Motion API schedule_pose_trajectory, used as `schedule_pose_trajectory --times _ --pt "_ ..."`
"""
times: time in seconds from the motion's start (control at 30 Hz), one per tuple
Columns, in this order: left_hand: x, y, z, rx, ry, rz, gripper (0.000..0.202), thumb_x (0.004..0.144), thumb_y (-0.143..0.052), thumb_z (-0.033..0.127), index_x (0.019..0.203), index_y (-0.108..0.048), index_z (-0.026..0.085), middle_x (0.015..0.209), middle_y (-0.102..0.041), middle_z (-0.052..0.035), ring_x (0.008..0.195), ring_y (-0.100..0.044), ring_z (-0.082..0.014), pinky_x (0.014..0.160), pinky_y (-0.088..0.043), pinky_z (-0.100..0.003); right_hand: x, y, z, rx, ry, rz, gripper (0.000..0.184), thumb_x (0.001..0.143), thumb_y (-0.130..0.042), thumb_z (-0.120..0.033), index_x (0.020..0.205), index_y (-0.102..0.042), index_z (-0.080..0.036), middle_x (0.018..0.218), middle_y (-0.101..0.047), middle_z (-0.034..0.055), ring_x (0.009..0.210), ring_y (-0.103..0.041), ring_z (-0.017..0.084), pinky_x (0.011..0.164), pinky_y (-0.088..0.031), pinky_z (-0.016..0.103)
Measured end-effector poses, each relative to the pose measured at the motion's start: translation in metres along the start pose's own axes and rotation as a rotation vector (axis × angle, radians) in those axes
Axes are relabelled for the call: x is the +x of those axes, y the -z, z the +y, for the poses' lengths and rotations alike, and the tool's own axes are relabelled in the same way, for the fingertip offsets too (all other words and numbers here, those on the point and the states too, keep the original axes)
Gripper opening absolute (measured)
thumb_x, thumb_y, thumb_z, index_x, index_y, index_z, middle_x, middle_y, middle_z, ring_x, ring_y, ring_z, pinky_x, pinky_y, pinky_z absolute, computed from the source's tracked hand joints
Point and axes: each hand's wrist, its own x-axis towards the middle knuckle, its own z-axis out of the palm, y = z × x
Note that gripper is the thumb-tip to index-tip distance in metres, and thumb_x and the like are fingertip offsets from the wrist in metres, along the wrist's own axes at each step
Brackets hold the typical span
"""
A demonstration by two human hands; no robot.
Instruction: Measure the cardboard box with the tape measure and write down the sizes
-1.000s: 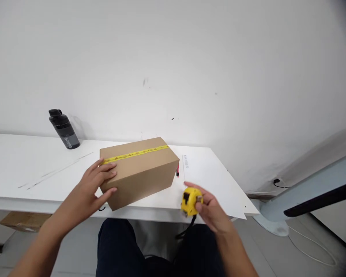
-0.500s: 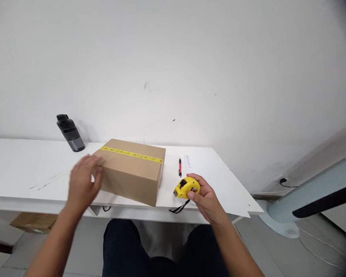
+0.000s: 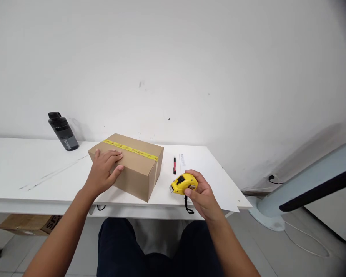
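A closed cardboard box point(image 3: 135, 179) with yellow printed tape point(image 3: 129, 149) across its top sits on the white table point(image 3: 54, 184). My left hand point(image 3: 103, 171) rests on the box's top and near edge, its fingers stretched out and the thumb apart. In my right hand point(image 3: 203, 194) is a yellow tape measure point(image 3: 183, 183), held above the table's front edge with its black strap point(image 3: 188, 206) hanging down. No drawn-out blade shows beyond the metal tip at its mouth. Just behind it lie a red and black pen point(image 3: 174, 165) and a white sheet of paper point(image 3: 210, 181).
A dark bottle point(image 3: 64, 131) stands at the back left by the wall point(image 3: 173, 69). Under the table on the left is another cardboard box point(image 3: 25, 224). To the right, a pale floor-standing column point(image 3: 276, 196) rises beside the table, with a cable on the floor.
My left hand has moved from the box's left end onto its top and near edge. The box has turned slightly. My right hand still holds the tape measure; its strap has swung.
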Motion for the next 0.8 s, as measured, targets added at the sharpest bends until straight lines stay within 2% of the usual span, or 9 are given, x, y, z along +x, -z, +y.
schedule_pose_trajectory --times 0.2,0.3,0.4,0.53,0.6,0.67,0.73,0.8 --pt "0.018 0.001 -0.006 -0.143 0.042 -0.040 0.035 0.097 -0.044 0.048 0.107 -0.069 0.025 0.124 -0.071 -0.0093 0.126 -0.059 -0.0274 0.123 -0.012 -0.060 0.020 -0.017 -0.011 -0.041 0.053 -0.111 0.054 0.065 -0.091 -0.037 0.111 -0.065 -0.029 0.098 -0.065 0.0012 0.088 -0.061 0.018 0.082 -0.054 0.035" --pt "0.028 -0.003 -0.012 -0.328 0.124 0.008 0.034 0.093 -0.050 0.050 0.099 -0.073 0.025 0.117 -0.074 -0.0074 0.120 -0.062 -0.0260 0.124 -0.014 -0.056 0.036 -0.025 -0.022 -0.084 0.125 -0.155 0.053 0.067 -0.090 -0.036 0.113 -0.065 -0.029 0.105 -0.065 0.0017 0.095 -0.063 0.019 0.086 -0.054 0.036" --pt "0.045 -0.011 -0.024 -0.469 0.241 0.072 0.039 0.090 -0.050 0.054 0.080 -0.073 0.025 0.105 -0.077 -0.0073 0.111 -0.066 -0.0255 0.122 -0.025 -0.051 0.055 -0.033 -0.033 -0.140 0.195 -0.165 0.052 0.070 -0.088 -0.034 0.116 -0.063 -0.028 0.108 -0.066 0.0019 0.098 -0.063 0.019 0.088 -0.054 0.037" --pt "0.067 -0.020 -0.033 -0.568 0.335 0.078 0.049 0.091 -0.045 0.056 0.061 -0.065 0.022 0.090 -0.078 -0.0107 0.101 -0.070 -0.0269 0.108 -0.045 -0.048 0.076 -0.042 -0.032 -0.153 0.209 -0.118 0.056 0.070 -0.088 -0.035 0.118 -0.063 -0.025 0.108 -0.067 0.0022 0.100 -0.063 0.019 0.091 -0.054 0.037" --pt "0.073 -0.023 -0.028 -0.622 0.345 0.063 0.050 0.091 -0.045 0.055 0.058 -0.063 0.022 0.085 -0.077 -0.0107 0.098 -0.071 -0.0267 0.105 -0.047 -0.047 0.079 -0.045 -0.025 -0.136 0.162 -0.117 0.059 0.068 -0.089 -0.038 0.119 -0.063 -0.024 0.110 -0.068 0.0031 0.100 -0.063 0.019 0.092 -0.053 0.037" --pt "0.074 -0.028 -0.018 -0.664 0.335 0.059 0.050 0.090 -0.045 0.054 0.056 -0.060 0.022 0.082 -0.076 -0.0091 0.098 -0.072 -0.0259 0.110 -0.043 -0.047 0.075 -0.049 -0.019 -0.111 0.119 -0.113 0.061 0.067 -0.089 -0.040 0.119 -0.064 -0.023 0.112 -0.069 0.0043 0.101 -0.064 0.020 0.093 -0.053 0.036" --pt "0.074 -0.034 -0.006 -0.695 0.326 0.066 0.049 0.090 -0.046 0.054 0.055 -0.058 0.023 0.080 -0.075 -0.0073 0.099 -0.071 -0.0255 0.114 -0.039 -0.047 0.062 -0.051 -0.016 -0.090 0.094 -0.099 0.061 0.066 -0.090 -0.041 0.118 -0.065 -0.023 0.113 -0.069 0.0053 0.102 -0.064 0.021 0.091 -0.054 0.036" --pt "0.076 -0.041 0.006 -0.716 0.335 0.083 0.047 0.089 -0.048 0.055 0.058 -0.060 0.023 0.084 -0.075 -0.0068 0.102 -0.070 -0.0256 0.111 -0.041 -0.045 0.045 -0.052 -0.018 -0.096 0.072 -0.105 0.059 0.066 -0.091 -0.040 0.116 -0.066 -0.023 0.113 -0.070 0.0055 0.101 -0.065 0.021 0.089 -0.054 0.035"
